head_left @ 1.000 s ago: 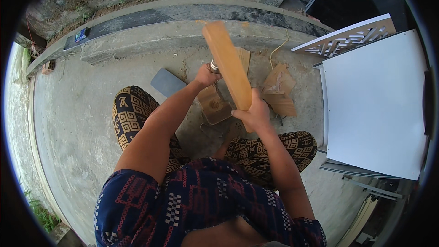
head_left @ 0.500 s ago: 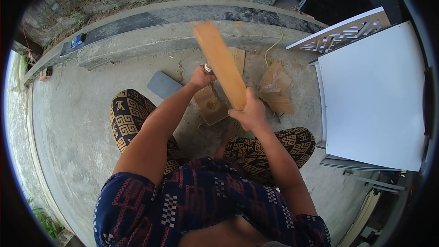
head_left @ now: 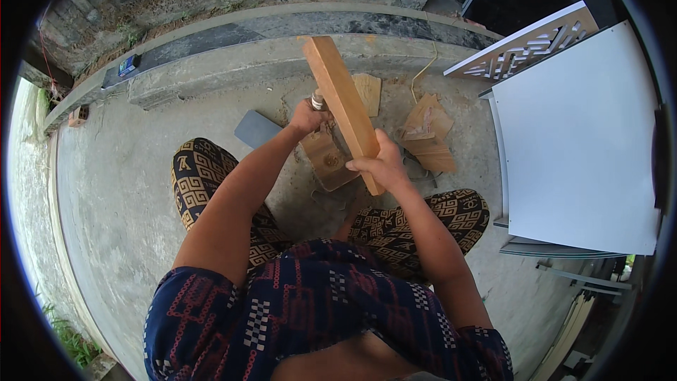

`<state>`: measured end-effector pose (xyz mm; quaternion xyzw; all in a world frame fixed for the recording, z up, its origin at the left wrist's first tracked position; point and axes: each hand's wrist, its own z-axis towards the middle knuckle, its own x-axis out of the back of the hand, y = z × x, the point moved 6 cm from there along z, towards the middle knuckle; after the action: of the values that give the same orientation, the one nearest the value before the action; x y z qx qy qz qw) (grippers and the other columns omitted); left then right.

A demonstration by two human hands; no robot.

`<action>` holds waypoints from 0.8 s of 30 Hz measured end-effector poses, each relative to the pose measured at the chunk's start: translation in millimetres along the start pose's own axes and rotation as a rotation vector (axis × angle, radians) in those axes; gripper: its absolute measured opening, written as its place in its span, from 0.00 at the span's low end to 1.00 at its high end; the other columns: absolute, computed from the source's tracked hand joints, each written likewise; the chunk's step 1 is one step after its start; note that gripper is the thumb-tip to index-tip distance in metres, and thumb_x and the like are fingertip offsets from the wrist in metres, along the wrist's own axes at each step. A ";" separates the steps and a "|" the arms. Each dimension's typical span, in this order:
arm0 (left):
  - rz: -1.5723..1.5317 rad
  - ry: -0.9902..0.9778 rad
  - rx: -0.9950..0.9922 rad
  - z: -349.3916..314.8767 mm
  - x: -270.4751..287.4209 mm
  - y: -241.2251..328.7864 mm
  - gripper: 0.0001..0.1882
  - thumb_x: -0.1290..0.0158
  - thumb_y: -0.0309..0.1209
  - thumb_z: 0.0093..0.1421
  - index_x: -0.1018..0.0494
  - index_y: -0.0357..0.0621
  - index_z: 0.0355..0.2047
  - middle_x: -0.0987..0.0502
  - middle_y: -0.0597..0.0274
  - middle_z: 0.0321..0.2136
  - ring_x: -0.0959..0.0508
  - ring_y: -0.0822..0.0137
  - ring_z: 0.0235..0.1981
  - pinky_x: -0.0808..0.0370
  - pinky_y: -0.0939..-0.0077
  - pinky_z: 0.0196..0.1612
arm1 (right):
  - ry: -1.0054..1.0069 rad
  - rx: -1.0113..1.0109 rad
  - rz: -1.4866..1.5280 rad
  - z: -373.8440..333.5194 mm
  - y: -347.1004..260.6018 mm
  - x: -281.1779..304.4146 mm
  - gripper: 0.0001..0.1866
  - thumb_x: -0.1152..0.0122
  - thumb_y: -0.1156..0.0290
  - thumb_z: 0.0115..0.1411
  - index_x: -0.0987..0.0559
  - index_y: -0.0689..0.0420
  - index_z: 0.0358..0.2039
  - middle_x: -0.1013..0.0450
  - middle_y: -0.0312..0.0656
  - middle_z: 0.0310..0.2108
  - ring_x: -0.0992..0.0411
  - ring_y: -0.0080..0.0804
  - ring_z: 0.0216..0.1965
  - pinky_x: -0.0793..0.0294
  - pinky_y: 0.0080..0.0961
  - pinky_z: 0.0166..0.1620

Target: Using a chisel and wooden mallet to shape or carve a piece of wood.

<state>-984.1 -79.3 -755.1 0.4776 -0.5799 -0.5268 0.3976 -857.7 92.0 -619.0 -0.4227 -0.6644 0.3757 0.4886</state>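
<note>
My right hand (head_left: 381, 164) is closed around the lower end of a long, thick wooden block (head_left: 340, 95), tilted up and away to the left. My left hand (head_left: 307, 117) grips a chisel (head_left: 317, 101) by its handle, which ends in whitish bands; its blade is hidden. The block's side is close to the chisel's top, and I cannot tell whether they touch. Below lies a brown wooden board (head_left: 317, 152) with a rough round hollow in it, between my legs.
Ahead lie a pale board (head_left: 367, 92) and torn brown cardboard (head_left: 430, 127). A grey flat panel (head_left: 257, 129) is at the left. A big white panel (head_left: 575, 141) and a cut-out lattice panel (head_left: 525, 46) stand at the right. A concrete ledge (head_left: 247, 56) runs across the back.
The wooden block was blurred by motion and now shows sharp, turned a little with its lower end nearer me. My left hand keeps its hold on the chisel.
</note>
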 end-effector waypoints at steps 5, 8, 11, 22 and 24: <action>0.024 -0.061 0.077 -1.2 1.9 -1.8 0.10 0.34 0.28 0.51 0.25 0.41 0.29 0.23 0.68 0.22 0.26 0.76 0.21 0.29 0.75 0.25 | 0.050 0.066 0.177 -4.3 -22.5 5.7 0.31 0.28 0.72 0.41 0.29 0.62 0.48 0.26 0.38 0.37 0.27 0.26 0.37 0.27 0.24 0.41; 0.019 -0.045 0.087 -9.4 -3.7 -3.9 0.11 0.32 0.29 0.50 0.25 0.42 0.25 0.23 0.68 0.21 0.26 0.76 0.20 0.29 0.76 0.24 | 0.081 0.066 0.196 -4.8 -23.7 10.3 0.32 0.26 0.68 0.39 0.29 0.61 0.46 0.25 0.41 0.37 0.25 0.29 0.39 0.26 0.28 0.43; 0.025 -0.029 0.065 -11.0 -4.1 -3.3 0.11 0.32 0.30 0.50 0.25 0.42 0.23 0.22 0.68 0.20 0.26 0.76 0.20 0.29 0.76 0.24 | 0.073 0.068 0.195 -8.3 -20.8 9.5 0.33 0.26 0.68 0.40 0.30 0.61 0.47 0.25 0.41 0.37 0.25 0.29 0.39 0.26 0.28 0.43; 0.054 0.033 0.100 -7.8 -3.7 -21.0 0.08 0.34 0.26 0.50 0.22 0.42 0.30 0.19 0.67 0.25 0.23 0.76 0.24 0.26 0.76 0.28 | 0.182 0.248 -0.272 -19.5 -26.8 8.9 0.37 0.28 0.61 0.41 0.36 0.58 0.48 0.25 0.51 0.36 0.23 0.47 0.38 0.25 0.37 0.42; -0.111 0.006 0.074 -9.0 -9.8 -13.7 0.12 0.35 0.23 0.50 0.21 0.42 0.36 0.18 0.66 0.29 0.22 0.77 0.26 0.25 0.76 0.30 | 0.080 0.063 -0.398 -10.7 -15.3 4.2 0.38 0.27 0.61 0.39 0.35 0.59 0.48 0.26 0.50 0.39 0.25 0.43 0.40 0.26 0.36 0.43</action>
<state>-971.3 -71.7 -767.1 0.5248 -0.5705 -0.5249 0.3514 -851.0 91.3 -601.0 -0.2822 -0.7028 0.2750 0.5923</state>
